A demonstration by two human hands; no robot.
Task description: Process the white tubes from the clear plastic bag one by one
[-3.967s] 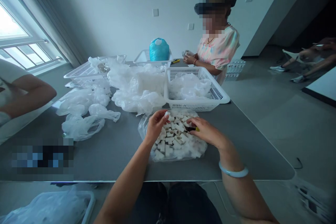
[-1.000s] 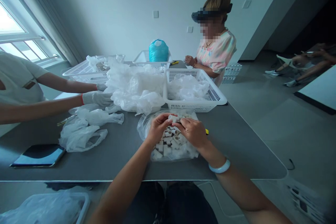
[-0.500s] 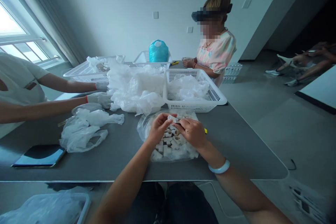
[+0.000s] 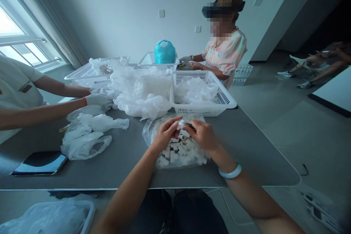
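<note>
My left hand (image 4: 166, 134) pinches a small white tube piece (image 4: 181, 124) between thumb and fingers. Closed beside it, my right hand (image 4: 201, 134) grips a thin dark tool (image 4: 190, 126), mostly hidden by the fingers, against the piece. Below both hands several short white tube pieces (image 4: 175, 148) lie loose on a clear plastic bag (image 4: 149, 131) spread on the grey table (image 4: 246, 150).
White baskets (image 4: 204, 109) and heaped clear bags (image 4: 142, 87) stand beyond my hands. A person's gloved hands (image 4: 98, 99) are at the left, near a tablet (image 4: 40, 163). Another person (image 4: 226, 51) stands across the table, beside a blue bag (image 4: 165, 52).
The white piece has tilted between my hands, and the dark tool now shows in my right hand. The gloved hands at left moved slightly left; the person across reaches toward a yellow item.
</note>
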